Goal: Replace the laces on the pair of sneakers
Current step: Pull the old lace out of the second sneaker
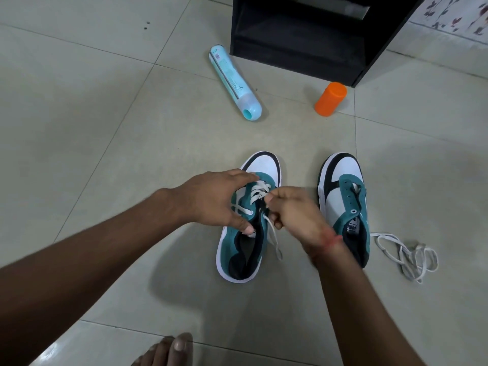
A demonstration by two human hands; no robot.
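Two teal, white and black sneakers stand on the tiled floor, toes pointing away from me. The left sneaker [237, 249] has a white lace [260, 192] threaded through its upper eyelets, with one end trailing over its right side. My left hand [214, 200] grips this shoe across the tongue, thumb at the collar. My right hand [293, 212] pinches the lace beside the eyelets. The right sneaker [343, 191] has bare eyelets. A loose white lace [406, 253] lies tangled on the floor to its right.
A light-blue cylindrical bottle [235, 81] lies on the floor ahead, and an orange cap-like container [330, 99] stands to its right. A black open cabinet [311, 35] sits behind them. My bare toes [169, 351] show at the bottom edge.
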